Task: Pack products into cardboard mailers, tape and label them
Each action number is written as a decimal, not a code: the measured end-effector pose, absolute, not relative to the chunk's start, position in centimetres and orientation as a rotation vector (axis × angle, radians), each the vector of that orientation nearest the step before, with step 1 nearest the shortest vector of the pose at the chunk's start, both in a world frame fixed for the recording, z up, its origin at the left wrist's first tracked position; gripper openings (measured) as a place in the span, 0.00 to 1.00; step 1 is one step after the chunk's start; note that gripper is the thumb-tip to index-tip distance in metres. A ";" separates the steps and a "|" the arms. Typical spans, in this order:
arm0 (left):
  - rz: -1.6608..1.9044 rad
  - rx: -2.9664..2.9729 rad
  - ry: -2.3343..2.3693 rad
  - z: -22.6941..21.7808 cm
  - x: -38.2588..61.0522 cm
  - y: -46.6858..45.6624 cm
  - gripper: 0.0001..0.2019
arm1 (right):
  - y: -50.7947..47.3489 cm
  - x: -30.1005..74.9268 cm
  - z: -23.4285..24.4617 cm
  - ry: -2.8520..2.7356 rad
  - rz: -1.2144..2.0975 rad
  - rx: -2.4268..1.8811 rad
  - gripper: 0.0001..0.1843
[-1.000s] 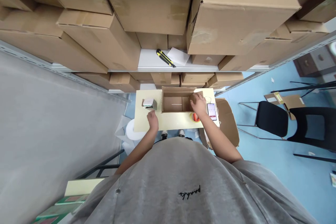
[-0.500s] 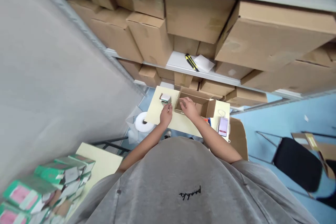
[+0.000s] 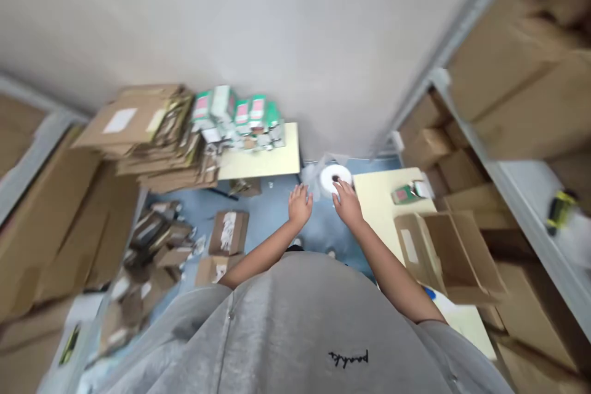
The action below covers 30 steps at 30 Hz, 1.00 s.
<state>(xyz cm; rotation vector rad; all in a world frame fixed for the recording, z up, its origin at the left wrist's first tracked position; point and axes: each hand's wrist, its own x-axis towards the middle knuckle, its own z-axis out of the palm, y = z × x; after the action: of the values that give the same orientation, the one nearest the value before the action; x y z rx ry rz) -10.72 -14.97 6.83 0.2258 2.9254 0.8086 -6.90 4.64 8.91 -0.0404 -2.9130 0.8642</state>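
Note:
Fingers apart and with nothing in it, my left hand point(image 3: 300, 206) is held out in front of my body, over the floor. My right hand point(image 3: 347, 202) is also open, its fingers reaching across the near right side of a white roll of plastic film point(image 3: 329, 180); whether they touch it I cannot tell. To the right, an open cardboard box point(image 3: 450, 252) sits on a pale yellow table point(image 3: 376, 194). A small green and white box point(image 3: 406, 193) lies behind it on the same table, apart from both hands.
Against the wall, a second table point(image 3: 258, 164) carries several green and white boxes point(image 3: 242, 114) and flattened cardboard point(image 3: 133, 117). Cardboard boxes point(image 3: 228, 233) and a heap of scraps point(image 3: 159, 252) are on the floor at left. Shelves of boxes point(image 3: 508, 74) line the right side.
My view has swung left, from the shelves to the wall. Both hands have come away from the table with the open box and the small box, and my fingers have spread.

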 end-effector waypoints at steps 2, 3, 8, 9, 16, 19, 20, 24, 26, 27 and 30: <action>0.686 -0.041 2.995 6.7 -10.1 -21.4 0.25 | -1.3 -9.5 8.8 -3.019 0.804 0.207 0.28; 0.651 -0.171 3.011 6.5 -9.7 -24.6 0.26 | -4.5 -10.6 8.8 -3.056 0.773 0.339 0.29; 0.612 -0.737 2.978 4.8 -5.7 -40.4 0.28 | -21.7 -14.2 8.1 -3.098 0.635 0.945 0.29; 0.615 -0.824 2.952 4.3 -4.7 -43.4 0.28 | -25.2 -14.4 7.8 -3.093 0.607 1.046 0.29; 0.635 -1.273 2.786 0.2 1.9 -59.3 0.29 | -45.4 -12.8 5.4 -3.060 0.427 1.567 0.29; 0.637 -1.442 2.697 -1.5 3.9 -63.3 0.30 | -50.7 -12.1 3.8 -3.070 0.365 1.702 0.30; 0.640 -1.490 2.665 -2.1 4.6 -64.3 0.30 | -52.2 -12.0 3.2 -3.072 0.346 1.740 0.30; 0.684 -1.638 2.523 -4.5 6.5 -67.3 0.30 | -57.4 -13.0 0.3 -3.077 0.268 1.877 0.30; 0.705 -1.710 2.447 -5.9 6.6 -68.5 0.30 | -60.0 -14.2 -1.7 -3.081 0.237 1.928 0.29; 0.708 -1.743 2.417 -6.7 6.4 -69.1 0.29 | -61.3 -14.9 -2.9 -3.081 0.224 1.943 0.29; 0.704 -1.813 2.353 -9.6 4.7 -71.1 0.29 | -65.3 -17.4 -7.2 -3.075 0.191 1.982 0.28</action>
<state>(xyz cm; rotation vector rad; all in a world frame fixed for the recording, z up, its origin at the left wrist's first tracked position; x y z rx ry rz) 4.68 -71.09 -9.62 -1.8128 2.3533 0.7035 -17.41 -65.30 -7.21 1.9819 -3.0745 0.1907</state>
